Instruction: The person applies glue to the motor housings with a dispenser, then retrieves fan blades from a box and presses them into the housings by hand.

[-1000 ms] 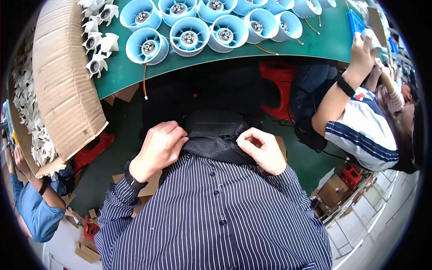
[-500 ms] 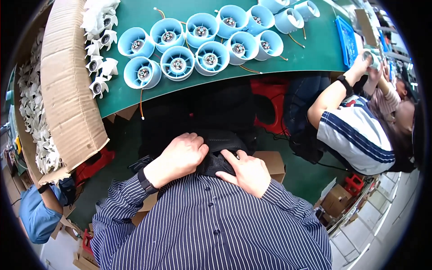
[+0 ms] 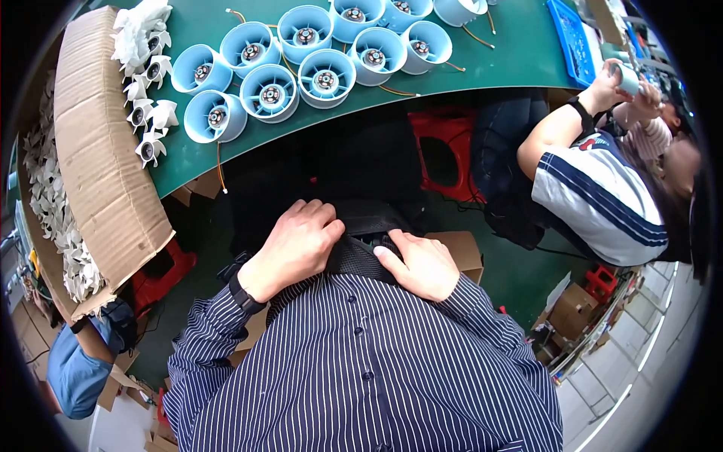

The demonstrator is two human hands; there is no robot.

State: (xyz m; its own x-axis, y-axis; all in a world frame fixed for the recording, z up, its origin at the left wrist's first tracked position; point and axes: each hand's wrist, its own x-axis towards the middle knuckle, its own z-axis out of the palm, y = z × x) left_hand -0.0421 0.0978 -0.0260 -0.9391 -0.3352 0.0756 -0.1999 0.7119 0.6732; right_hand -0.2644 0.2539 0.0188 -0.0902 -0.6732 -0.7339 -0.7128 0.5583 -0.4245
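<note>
At my waist is a black mesh pouch [image 3: 357, 261] with a dark gap along its top. My left hand [image 3: 295, 247] is closed, its fingers curled over the pouch's left edge. My right hand [image 3: 423, 265] grips the other side near the gap, thumb and index finger at the black fabric; its remaining fingertips are hidden. Both hands stay below the table edge. Beyond them, on the green table [image 3: 482, 71], stand several light-blue round fan housings [image 3: 269, 93] with motors in their centres and thin wires trailing out.
To the left, a cardboard box [image 3: 113, 151] holds many white fan blades [image 3: 60, 196]; more white impellers [image 3: 149, 113] lie along the table. A blue tray [image 3: 570, 45] lies far right. A co-worker in a white-and-navy shirt [image 3: 595, 200] sits at right, near a red stool [image 3: 444, 154].
The view has shifted, so the housings appear farther up and left. My right thumb has moved up beside the pouch gap. My left hand still grips the pouch edge.
</note>
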